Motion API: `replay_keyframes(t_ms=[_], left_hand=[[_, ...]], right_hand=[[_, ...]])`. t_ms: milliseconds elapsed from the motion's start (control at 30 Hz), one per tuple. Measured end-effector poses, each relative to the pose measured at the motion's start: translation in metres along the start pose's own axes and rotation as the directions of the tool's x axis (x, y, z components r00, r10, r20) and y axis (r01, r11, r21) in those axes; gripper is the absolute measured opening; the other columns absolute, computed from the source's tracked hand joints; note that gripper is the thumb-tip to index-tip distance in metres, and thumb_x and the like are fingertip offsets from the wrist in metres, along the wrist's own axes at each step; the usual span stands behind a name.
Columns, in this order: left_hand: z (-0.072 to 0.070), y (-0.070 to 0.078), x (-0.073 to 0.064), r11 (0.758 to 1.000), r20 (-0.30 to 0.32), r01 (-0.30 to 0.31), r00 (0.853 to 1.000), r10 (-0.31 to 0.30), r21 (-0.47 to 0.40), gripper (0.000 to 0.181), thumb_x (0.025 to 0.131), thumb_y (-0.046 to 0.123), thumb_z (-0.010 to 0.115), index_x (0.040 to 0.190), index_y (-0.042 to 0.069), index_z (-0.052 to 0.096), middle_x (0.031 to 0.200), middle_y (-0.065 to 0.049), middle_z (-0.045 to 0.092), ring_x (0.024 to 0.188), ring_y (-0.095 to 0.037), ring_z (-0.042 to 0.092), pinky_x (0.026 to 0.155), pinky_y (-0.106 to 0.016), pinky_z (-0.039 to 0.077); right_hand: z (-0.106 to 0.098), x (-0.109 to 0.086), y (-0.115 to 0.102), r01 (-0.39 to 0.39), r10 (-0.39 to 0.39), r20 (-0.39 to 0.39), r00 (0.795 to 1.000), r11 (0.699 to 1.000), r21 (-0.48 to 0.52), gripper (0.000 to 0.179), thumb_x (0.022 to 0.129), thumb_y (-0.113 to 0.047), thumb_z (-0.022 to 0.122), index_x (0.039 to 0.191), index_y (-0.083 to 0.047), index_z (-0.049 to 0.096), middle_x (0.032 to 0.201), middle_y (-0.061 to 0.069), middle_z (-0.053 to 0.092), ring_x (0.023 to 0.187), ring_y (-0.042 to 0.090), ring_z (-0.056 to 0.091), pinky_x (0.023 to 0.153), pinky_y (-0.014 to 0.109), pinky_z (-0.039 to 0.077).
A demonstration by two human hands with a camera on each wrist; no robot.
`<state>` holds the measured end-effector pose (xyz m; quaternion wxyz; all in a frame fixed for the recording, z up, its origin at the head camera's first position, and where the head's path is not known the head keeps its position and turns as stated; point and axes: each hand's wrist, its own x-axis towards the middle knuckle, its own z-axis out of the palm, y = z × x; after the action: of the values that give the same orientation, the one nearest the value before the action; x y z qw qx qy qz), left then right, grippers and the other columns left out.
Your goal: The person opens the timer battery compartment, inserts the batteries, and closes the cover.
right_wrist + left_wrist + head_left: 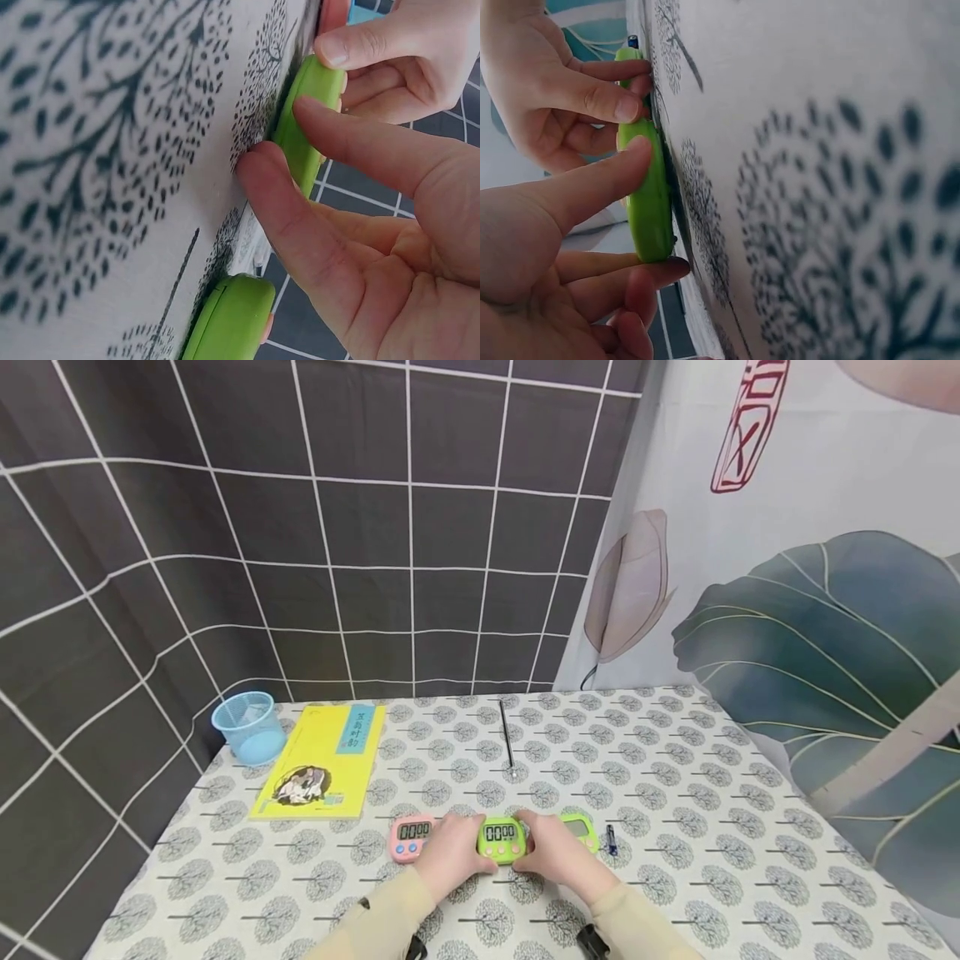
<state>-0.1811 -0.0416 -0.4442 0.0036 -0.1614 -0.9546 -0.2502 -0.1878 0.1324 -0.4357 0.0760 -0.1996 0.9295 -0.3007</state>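
A bright green digital timer (pixel 502 833) lies in the middle between both hands, its display facing up. My left hand (pixel 452 853) grips it at its left side; in the left wrist view the thumb (pixel 636 156) presses its near edge and the forefinger lies along its side. From the right, my right hand (pixel 557 853) holds the same timer, thumb (pixel 311 112) on its near edge and forefinger by its right side. A pink timer (pixel 406 843) sits left of the left hand, partly covered by it. Behind the right hand is a second green timer (pixel 581 828), partly hidden.
A small dark blue object (pixel 611 840) lies right of the second green timer. Farther back are a thin black rod (pixel 507 739), a yellow book (pixel 315 760) and a light blue mesh basket (pixel 251 727). The tree-print tablecloth (pixel 667 777) reaches back to a dark grid curtain (pixel 360 527).
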Motion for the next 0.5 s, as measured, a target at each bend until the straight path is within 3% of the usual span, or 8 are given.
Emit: replay_keyframes(t_ms=[233,500], left_hand=[[0.0009,0.0005,-0.0009,0.994,-0.001,-0.01,1.0,0.01,0.111,0.071,0.06,0.036,0.086,0.115,-0.003,0.063,0.097,-0.013,0.071,0.089,-0.027,0.061,0.087,-0.042,0.047],[-0.0028,0.0002,-0.0027,0.995,0.015,-0.002,1.0,0.0,0.103,0.087,0.055,0.034,0.086,0.125,-0.007,0.055,0.106,-0.018,0.068,0.092,-0.028,0.059,0.087,-0.044,0.048]], right_hand=[[0.0009,0.0022,0.0004,-0.031,0.031,0.011,0.999,0.999,-0.012,0.07,0.065,-0.007,0.081,0.128,0.004,0.051,0.066,-0.003,0.054,0.057,0.009,0.048,0.052,0.023,0.043],[0.0002,0.0005,0.0019,-0.024,0.024,0.011,1.0,1.0,-0.003,0.076,0.066,-0.009,0.082,0.131,0.008,0.047,0.065,-0.003,0.054,0.057,0.009,0.048,0.052,0.022,0.042]])
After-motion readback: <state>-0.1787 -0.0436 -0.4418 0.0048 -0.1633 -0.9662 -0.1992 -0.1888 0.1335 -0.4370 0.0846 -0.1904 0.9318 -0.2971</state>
